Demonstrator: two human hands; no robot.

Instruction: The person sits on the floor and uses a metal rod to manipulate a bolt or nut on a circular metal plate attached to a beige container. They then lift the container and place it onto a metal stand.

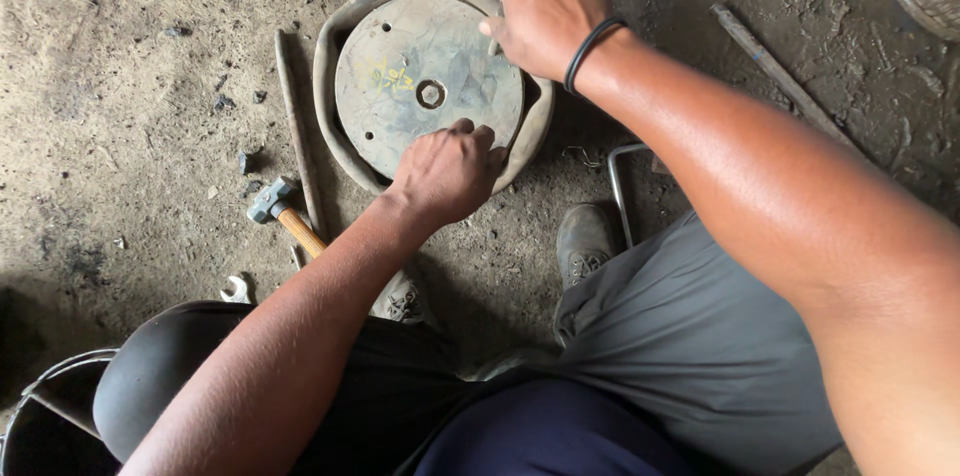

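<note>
both of my hands were down and forward, close together.
my left hand point(445, 174) was knuckles up, fingers curled under, forearm running back toward the lower left. my right hand point(545, 16) sat farther out, fingers bent downward, thumb toward the left, a dark band on its wrist, arm stretching back to the lower right.

No packages, signs or screens here

The nearest thing to a label that I can see is a small patch of yellow scrawl on the grey metal disc point(428, 86), left of its centre hole; it may be chalk or paint, too smeared to tell which.
</note>
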